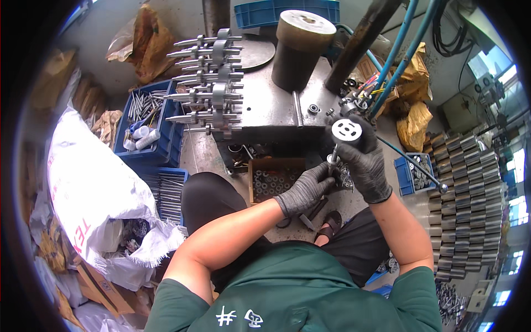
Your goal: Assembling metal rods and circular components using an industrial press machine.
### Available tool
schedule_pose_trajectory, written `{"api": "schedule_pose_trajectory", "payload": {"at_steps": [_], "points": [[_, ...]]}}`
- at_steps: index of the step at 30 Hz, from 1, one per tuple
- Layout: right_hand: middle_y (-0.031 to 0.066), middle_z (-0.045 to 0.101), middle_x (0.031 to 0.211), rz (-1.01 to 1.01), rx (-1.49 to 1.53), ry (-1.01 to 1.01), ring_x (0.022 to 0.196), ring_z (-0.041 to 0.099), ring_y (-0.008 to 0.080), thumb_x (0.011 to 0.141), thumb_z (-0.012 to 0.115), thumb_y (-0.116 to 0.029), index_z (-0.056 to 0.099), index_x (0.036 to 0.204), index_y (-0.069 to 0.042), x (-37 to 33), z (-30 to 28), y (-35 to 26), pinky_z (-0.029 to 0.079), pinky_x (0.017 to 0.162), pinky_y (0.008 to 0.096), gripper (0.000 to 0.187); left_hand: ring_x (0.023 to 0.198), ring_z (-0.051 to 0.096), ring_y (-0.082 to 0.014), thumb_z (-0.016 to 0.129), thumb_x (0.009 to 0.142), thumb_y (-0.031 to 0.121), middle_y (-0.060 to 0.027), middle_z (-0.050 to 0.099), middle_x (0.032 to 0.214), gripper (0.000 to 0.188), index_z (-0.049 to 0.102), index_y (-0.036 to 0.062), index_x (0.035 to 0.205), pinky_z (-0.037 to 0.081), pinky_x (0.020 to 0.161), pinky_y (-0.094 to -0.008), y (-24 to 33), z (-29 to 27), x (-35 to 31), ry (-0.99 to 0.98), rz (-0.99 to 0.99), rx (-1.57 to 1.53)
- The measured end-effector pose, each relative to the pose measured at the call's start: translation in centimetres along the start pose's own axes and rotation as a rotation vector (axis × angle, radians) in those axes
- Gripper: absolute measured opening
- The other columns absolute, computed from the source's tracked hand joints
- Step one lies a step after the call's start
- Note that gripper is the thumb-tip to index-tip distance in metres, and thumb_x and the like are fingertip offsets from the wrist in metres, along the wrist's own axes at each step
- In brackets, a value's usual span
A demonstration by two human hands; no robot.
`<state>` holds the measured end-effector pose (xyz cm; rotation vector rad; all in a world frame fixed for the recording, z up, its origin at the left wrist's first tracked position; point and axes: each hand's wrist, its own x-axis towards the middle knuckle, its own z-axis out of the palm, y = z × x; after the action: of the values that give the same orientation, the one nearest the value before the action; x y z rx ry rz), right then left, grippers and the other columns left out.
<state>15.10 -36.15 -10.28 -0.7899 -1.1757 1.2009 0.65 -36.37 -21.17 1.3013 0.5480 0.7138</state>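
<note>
Both my hands wear dark grey gloves and are close together in front of the metal bench [260, 105], near its right corner. My right hand [366, 169] is closed on a round silver metal disc [347, 130] with curved slots and a central hole, its face turned up. Just below and left of it, my left hand [307, 191] pinches a thin metal shaft [334, 153] that stands upright with a small pale collar on it. My fingers hide the shaft's lower part, and I cannot tell if it touches the disc.
Several shafts with metal cores [221, 83] line the bench's left edge. A thick steel cylinder [301, 50] stands behind, beside blue hoses [406, 50]. A box of rings [276, 177] sits below. Blue crates [146, 119] and a white sack [94, 182] are left; stacked metal cylinders [464, 205] right.
</note>
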Motion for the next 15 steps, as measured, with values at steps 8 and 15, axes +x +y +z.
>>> {"api": "schedule_pose_trajectory", "payload": {"at_steps": [8, 15], "points": [[0.0108, 0.066, 0.113, -0.044, -0.405, 0.005, 0.094, 0.069, 0.0172, 0.086, 0.081, -0.008, 0.052, 0.143, -0.001, 12.8, -1.3, -7.5, 0.06, 0.08, 0.0288, 0.064, 0.081, 0.072, -0.0224, 0.051, 0.103, 0.01, -0.0111, 0.068, 0.1, 0.017, 0.051, 0.009, 0.12, 0.062, 0.063, -0.0407, -2.6, -2.0, 2.0, 0.275, -0.436, -0.492], [0.0103, 0.072, 0.104, -0.128, -0.977, -0.038, 0.089, 0.068, 0.0128, 0.085, 0.085, -0.034, 0.06, 0.133, 0.002, 21.9, -2.2, -9.4, 0.058, 0.074, 0.0264, 0.065, 0.077, 0.072, -0.0234, 0.052, 0.104, 0.012, -0.0113, 0.066, 0.1, 0.019, 0.051, 0.0078, 0.122, 0.062, 0.059, -0.0389, -2.7, -2.9, 4.1, 0.284, -0.488, -0.58]]}}
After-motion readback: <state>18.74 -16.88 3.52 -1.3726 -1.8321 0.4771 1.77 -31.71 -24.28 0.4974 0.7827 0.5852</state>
